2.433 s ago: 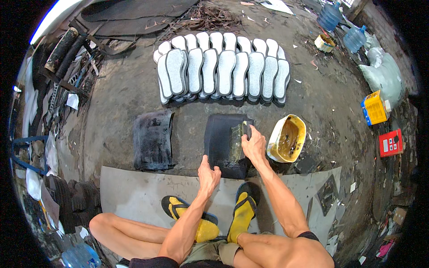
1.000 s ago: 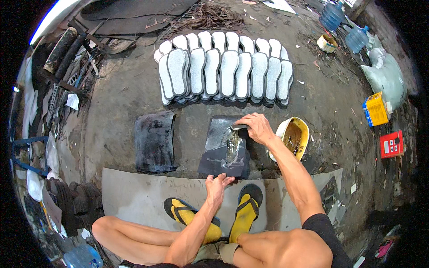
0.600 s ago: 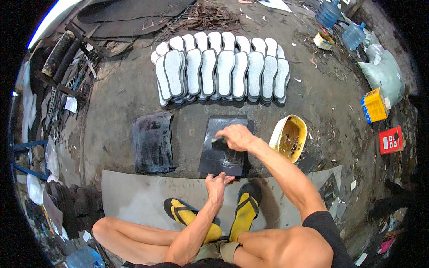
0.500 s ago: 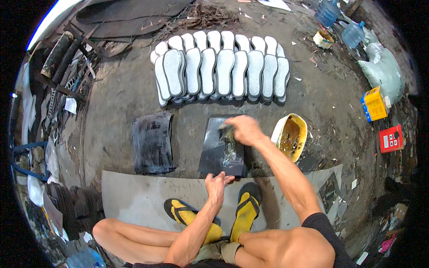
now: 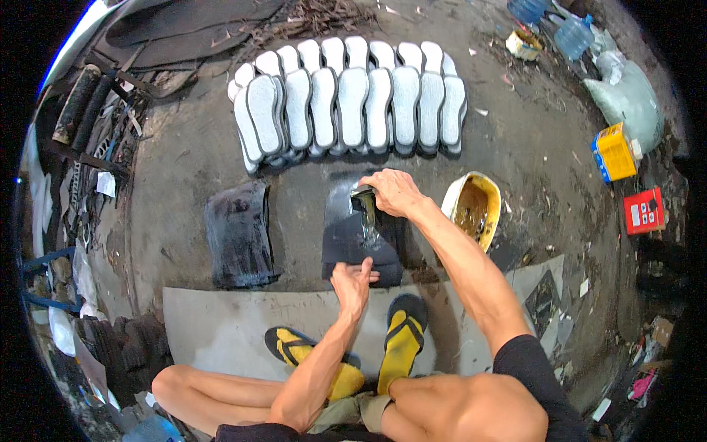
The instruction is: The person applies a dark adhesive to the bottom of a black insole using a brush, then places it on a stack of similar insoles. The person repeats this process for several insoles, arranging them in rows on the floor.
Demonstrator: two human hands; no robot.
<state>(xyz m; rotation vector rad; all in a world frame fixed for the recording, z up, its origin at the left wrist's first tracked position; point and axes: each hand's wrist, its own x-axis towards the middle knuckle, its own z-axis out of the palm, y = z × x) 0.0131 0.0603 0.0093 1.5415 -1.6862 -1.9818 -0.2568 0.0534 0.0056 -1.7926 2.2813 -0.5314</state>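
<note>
My right hand [image 5: 396,193] is closed around a dark, flat spreader [image 5: 363,197], held over a stack of black sheets [image 5: 340,247]. A wet, shiny streak runs down the top sheet below the tool. At the stack's near edge, my left hand [image 5: 352,283] has its fingers stretched and slightly apart, touching or just above the sheet; which of the two I cannot tell. To the right sits a cut-open, pale yellow container [image 5: 492,197] with brown, sticky-looking liquid inside. Another pile of black, smeared sheets [image 5: 239,236] lies on the left.
Rows of white-topped, sole-shaped pieces [image 5: 352,107] stand stacked beyond the sheets. A grey board [image 5: 213,313] lies under my sandalled feet. On the right are a yellow box [image 5: 615,152], a red box [image 5: 644,211] and a pale sack [image 5: 630,110]. Rolls and scraps [image 5: 77,103] crowd the left.
My right hand with the spreader has moved slightly up and left across the sheet. My left hand's fingers have spread at the near edge. The whole view has shifted a little.
</note>
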